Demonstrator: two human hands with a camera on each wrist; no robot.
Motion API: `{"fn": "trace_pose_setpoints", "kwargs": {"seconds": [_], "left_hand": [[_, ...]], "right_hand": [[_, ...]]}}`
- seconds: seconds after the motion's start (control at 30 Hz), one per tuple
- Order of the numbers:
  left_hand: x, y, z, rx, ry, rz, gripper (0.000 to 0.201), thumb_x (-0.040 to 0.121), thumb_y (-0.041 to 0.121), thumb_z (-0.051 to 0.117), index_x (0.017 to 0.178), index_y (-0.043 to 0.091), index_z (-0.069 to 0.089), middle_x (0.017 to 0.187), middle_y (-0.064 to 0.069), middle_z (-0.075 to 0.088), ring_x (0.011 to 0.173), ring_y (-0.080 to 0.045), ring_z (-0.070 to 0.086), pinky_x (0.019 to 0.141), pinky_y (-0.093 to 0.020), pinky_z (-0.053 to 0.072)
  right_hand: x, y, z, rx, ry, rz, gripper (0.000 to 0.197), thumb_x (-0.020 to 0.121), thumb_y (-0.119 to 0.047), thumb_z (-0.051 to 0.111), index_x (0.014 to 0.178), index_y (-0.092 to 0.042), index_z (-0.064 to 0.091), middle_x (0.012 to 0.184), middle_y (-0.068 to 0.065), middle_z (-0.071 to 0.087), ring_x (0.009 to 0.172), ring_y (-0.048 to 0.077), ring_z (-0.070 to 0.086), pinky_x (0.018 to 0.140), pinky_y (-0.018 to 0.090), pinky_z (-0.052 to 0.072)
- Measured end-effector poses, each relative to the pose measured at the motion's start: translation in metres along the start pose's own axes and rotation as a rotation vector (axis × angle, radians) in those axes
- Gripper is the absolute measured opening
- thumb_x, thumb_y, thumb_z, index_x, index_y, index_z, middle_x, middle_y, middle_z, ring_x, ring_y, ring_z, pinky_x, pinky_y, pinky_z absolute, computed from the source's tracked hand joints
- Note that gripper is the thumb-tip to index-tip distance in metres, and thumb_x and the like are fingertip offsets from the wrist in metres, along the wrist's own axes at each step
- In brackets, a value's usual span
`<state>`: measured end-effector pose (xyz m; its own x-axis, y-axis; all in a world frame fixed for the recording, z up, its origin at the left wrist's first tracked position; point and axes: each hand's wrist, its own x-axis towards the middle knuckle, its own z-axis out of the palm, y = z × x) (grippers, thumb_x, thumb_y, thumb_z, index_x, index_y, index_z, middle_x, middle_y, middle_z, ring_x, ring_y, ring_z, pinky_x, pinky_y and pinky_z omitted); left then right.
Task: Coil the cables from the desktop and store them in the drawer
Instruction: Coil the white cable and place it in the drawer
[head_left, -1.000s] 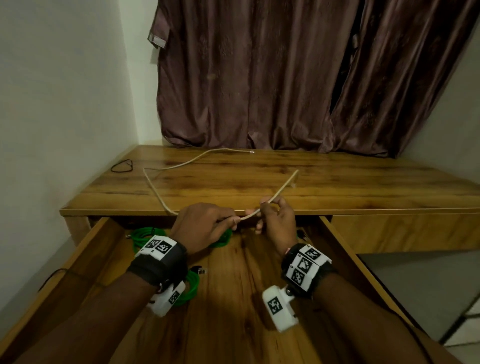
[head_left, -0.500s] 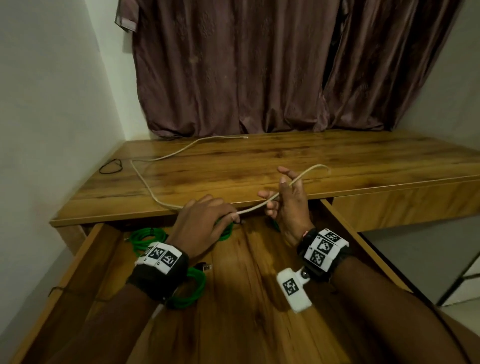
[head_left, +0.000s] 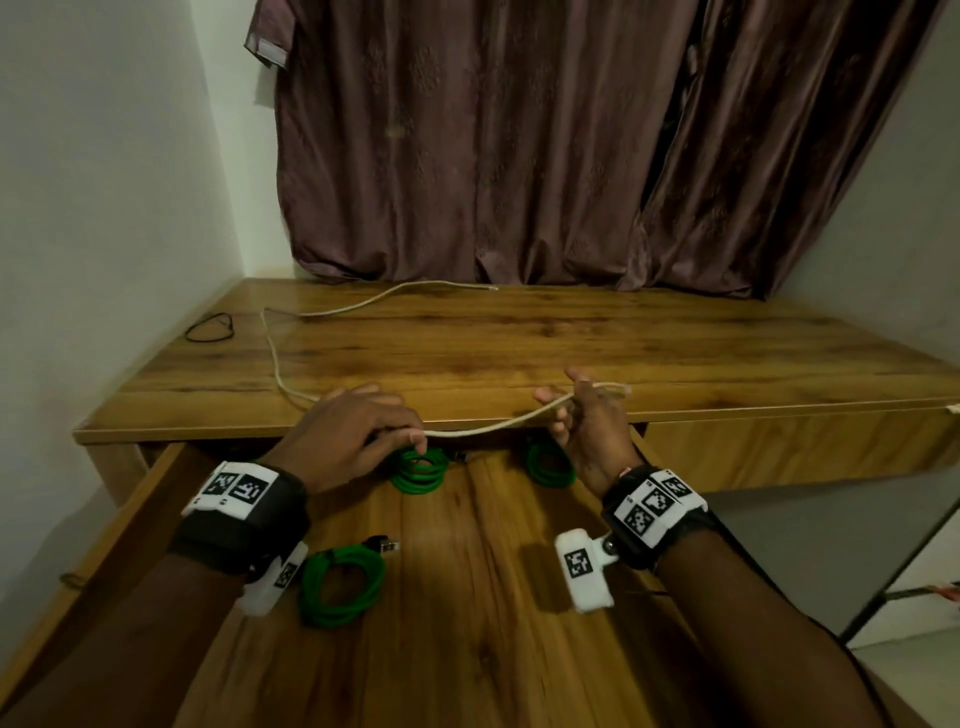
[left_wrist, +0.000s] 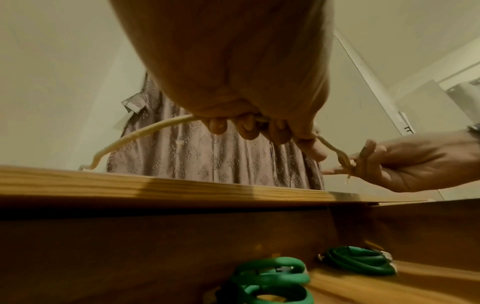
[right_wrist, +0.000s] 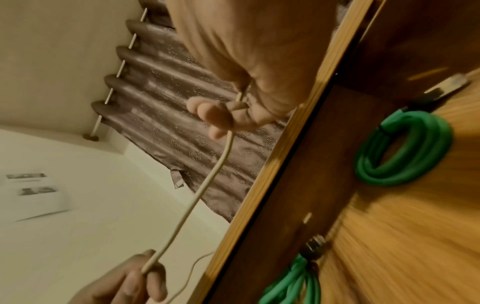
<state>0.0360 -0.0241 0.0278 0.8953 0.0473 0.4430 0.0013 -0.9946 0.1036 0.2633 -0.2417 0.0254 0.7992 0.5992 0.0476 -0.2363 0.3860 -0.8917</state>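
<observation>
Brown curtain behind a wooden desk; open drawer below holds three green cable coils. Left hand has fingers curled round a cream cable; right hand pinches its near end, short tail past the fingers. Cable spans between both hands, the rest trailing across the desk behind the left. Risk: the trailing length may drag or kink at the desk edge, loosening the first loop.
</observation>
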Motion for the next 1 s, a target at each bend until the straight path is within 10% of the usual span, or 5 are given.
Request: {"fn": "trace_pose_setpoints", "kwargs": {"seconds": [0.23, 0.57, 0.77, 1.0], "left_hand": [[-0.003, -0.002, -0.005, -0.012, -0.042, 0.008, 0.032, 0.104, 0.062, 0.036, 0.103, 0.051, 0.066, 0.096, 0.026, 0.061, 0.092, 0.003, 0.049, 0.079, -0.037, 0.041], [-0.018, -0.015, -0.006, -0.245, -0.265, -0.081, 0.024, 0.107, 0.048, 0.046, 0.109, 0.05, 0.07, 0.112, 0.031, 0.067, 0.096, -0.003, 0.054, 0.085, -0.032, 0.046], [-0.013, -0.012, -0.011, -0.288, -0.22, -0.066, 0.024, 0.109, 0.045, 0.046, 0.106, 0.048, 0.07, 0.112, 0.027, 0.069, 0.096, -0.007, 0.055, 0.085, -0.039, 0.05], [-0.013, -0.015, -0.002, -0.078, -0.11, -0.063, 0.036, 0.102, 0.067, 0.032, 0.111, 0.056, 0.066, 0.104, 0.029, 0.064, 0.098, 0.001, 0.051, 0.087, -0.042, 0.045]], "right_hand": [[-0.001, 0.019, -0.001, -0.289, -0.034, -0.098, 0.031, 0.113, -0.023, 0.039, 0.139, -0.026, 0.057, 0.088, 0.024, 0.077, 0.05, 0.013, 0.06, 0.045, 0.024, 0.049], [0.013, -0.014, -0.017, 0.125, -0.004, 0.006, 0.031, 0.111, -0.026, 0.047, 0.14, -0.019, 0.056, 0.099, 0.017, 0.073, 0.049, 0.003, 0.051, 0.044, 0.015, 0.045], [0.01, 0.002, -0.023, -0.383, 0.069, -0.361, 0.026, 0.113, -0.021, 0.04, 0.131, -0.015, 0.059, 0.084, 0.021, 0.076, 0.041, 0.01, 0.052, 0.041, 0.025, 0.044], [0.007, 0.002, -0.021, -0.483, 0.166, -0.26, 0.022, 0.113, -0.025, 0.042, 0.126, -0.019, 0.058, 0.083, 0.017, 0.077, 0.05, 0.02, 0.066, 0.042, 0.027, 0.05]]}}
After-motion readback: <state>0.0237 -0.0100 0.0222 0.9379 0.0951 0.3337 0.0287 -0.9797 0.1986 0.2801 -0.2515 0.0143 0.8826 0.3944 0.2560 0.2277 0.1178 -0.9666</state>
